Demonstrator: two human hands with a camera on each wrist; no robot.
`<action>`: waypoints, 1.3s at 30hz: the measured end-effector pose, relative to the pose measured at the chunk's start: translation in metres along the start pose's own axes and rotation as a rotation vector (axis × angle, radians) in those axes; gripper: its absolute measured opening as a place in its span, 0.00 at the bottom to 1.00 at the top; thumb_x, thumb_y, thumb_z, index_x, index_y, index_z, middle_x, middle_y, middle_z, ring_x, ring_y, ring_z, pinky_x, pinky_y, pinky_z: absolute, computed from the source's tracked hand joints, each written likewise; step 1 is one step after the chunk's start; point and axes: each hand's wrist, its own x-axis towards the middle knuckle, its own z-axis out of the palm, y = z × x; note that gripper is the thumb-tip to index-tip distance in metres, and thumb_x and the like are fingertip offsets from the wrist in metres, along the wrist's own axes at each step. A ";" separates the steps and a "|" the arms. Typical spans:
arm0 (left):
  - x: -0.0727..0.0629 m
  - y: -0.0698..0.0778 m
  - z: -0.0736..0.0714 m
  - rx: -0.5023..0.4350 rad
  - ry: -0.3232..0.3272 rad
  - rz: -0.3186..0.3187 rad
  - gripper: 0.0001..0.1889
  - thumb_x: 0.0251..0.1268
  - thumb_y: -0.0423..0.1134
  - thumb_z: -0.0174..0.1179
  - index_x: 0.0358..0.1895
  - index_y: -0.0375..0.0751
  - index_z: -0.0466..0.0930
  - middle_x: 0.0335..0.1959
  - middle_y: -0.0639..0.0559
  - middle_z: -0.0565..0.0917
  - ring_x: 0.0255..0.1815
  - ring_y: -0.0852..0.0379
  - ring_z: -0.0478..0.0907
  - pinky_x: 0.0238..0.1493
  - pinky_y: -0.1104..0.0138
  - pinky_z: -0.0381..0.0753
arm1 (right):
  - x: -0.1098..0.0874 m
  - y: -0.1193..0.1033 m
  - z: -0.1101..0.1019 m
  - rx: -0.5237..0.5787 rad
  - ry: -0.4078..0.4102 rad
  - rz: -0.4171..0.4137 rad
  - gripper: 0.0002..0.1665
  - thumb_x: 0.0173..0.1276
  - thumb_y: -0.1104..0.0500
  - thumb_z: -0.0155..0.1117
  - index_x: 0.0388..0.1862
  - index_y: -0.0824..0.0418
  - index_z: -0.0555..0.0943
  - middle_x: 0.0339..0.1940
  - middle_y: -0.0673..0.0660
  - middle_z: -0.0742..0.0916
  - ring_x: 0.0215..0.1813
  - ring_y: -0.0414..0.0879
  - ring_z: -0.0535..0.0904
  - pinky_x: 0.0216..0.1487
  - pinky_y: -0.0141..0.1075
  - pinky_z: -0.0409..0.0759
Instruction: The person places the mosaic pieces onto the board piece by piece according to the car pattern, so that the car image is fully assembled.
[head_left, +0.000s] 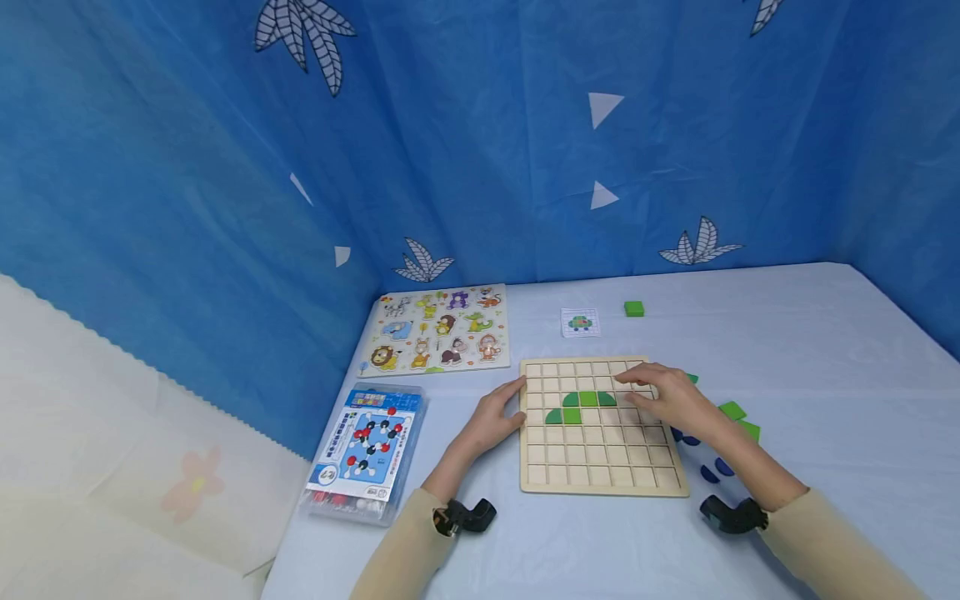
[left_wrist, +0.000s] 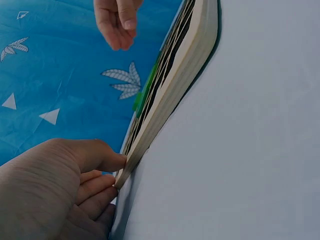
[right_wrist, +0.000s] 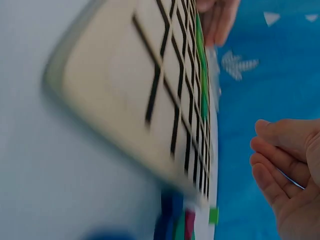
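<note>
A wooden grid board (head_left: 603, 477) lies on the table, with green square and curved pieces (head_left: 588, 399) set in its upper left cells. My left hand (head_left: 494, 418) touches the board's left edge, thumb and forefinger spread apart along it. In the left wrist view, thumb and fingertips rest right at the wooden rim (left_wrist: 165, 95). Over the board's right side hovers my right hand (head_left: 671, 398), fingers bent loosely. A gap shows between its thumb and fingers (right_wrist: 267, 170) in the right wrist view, and nothing is seen between them.
Green squares (head_left: 732, 411) and dark blue pieces (head_left: 708, 474) lie right of the board, partly under the right arm. Beyond it are a small pattern card (head_left: 581, 322) and a green block (head_left: 633, 308). An animal puzzle (head_left: 435, 330) and a molecule kit box (head_left: 367, 450) stand at left.
</note>
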 end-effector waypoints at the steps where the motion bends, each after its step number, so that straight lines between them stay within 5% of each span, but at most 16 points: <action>1: 0.000 0.000 0.000 0.003 0.001 0.001 0.33 0.60 0.32 0.58 0.71 0.39 0.61 0.68 0.44 0.65 0.69 0.49 0.60 0.69 0.60 0.60 | -0.004 0.005 -0.006 -0.013 0.013 0.014 0.19 0.58 0.68 0.68 0.50 0.67 0.81 0.47 0.63 0.84 0.47 0.60 0.79 0.46 0.56 0.79; 10: 0.000 0.001 0.000 -0.010 -0.004 -0.012 0.33 0.61 0.32 0.58 0.71 0.39 0.60 0.69 0.45 0.65 0.70 0.50 0.59 0.69 0.60 0.59 | -0.041 0.050 -0.041 -0.108 0.092 0.184 0.19 0.58 0.65 0.69 0.50 0.66 0.81 0.47 0.64 0.83 0.46 0.62 0.77 0.37 0.55 0.81; 16: -0.001 0.001 0.000 -0.023 -0.002 -0.012 0.32 0.61 0.32 0.58 0.71 0.37 0.60 0.69 0.45 0.65 0.70 0.50 0.59 0.69 0.60 0.59 | -0.052 0.062 -0.044 -0.107 0.051 0.239 0.21 0.57 0.67 0.69 0.50 0.70 0.80 0.48 0.69 0.82 0.48 0.66 0.76 0.45 0.59 0.78; 39: 0.000 0.000 0.000 -0.020 -0.010 -0.016 0.33 0.61 0.32 0.58 0.71 0.39 0.60 0.69 0.46 0.64 0.70 0.51 0.59 0.69 0.61 0.59 | -0.063 0.082 -0.029 -0.162 0.049 0.147 0.19 0.52 0.71 0.70 0.46 0.68 0.82 0.42 0.65 0.84 0.46 0.62 0.78 0.48 0.60 0.76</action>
